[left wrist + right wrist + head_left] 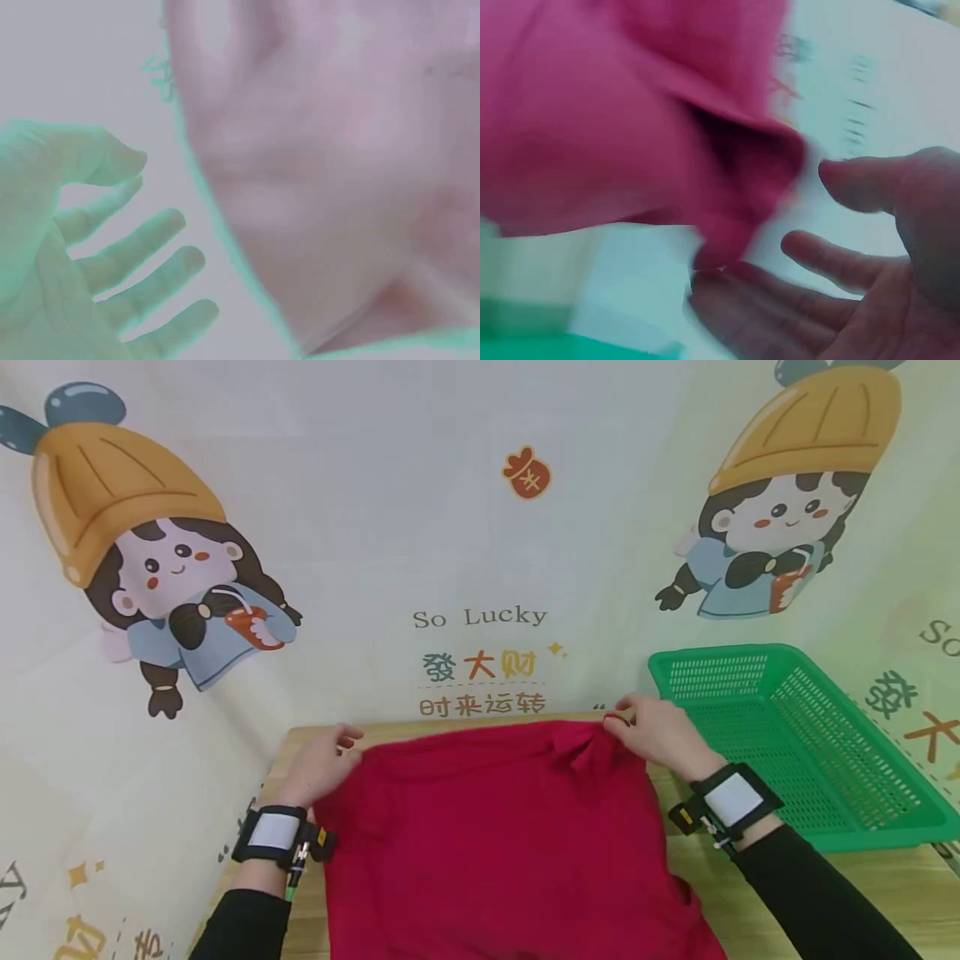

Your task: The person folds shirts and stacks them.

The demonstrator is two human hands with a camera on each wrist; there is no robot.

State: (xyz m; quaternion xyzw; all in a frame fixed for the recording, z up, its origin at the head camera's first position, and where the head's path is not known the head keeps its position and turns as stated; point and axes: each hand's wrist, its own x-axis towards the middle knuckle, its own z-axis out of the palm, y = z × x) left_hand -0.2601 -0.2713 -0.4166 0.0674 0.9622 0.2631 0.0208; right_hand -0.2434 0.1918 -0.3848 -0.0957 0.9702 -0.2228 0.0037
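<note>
A large red cloth (510,843), perhaps a garment, spreads across the middle of the head view, with a bunched fold near its upper right corner. Its lower end runs out of the frame. My left hand (324,768) is by the upper left corner; in the left wrist view its fingers (142,251) are spread, apart from the pale-looking cloth (322,165). My right hand (663,735) is at the upper right corner. Seen from the right wrist, the cloth (615,135) hangs blurred against some fingertips, while the thumb (862,184) stands away from it.
A green plastic basket (795,835) with perforated walls stands on the right of the wooden table (757,893). Behind the table rises a pale printed backdrop (390,527) with cartoon figures and lettering.
</note>
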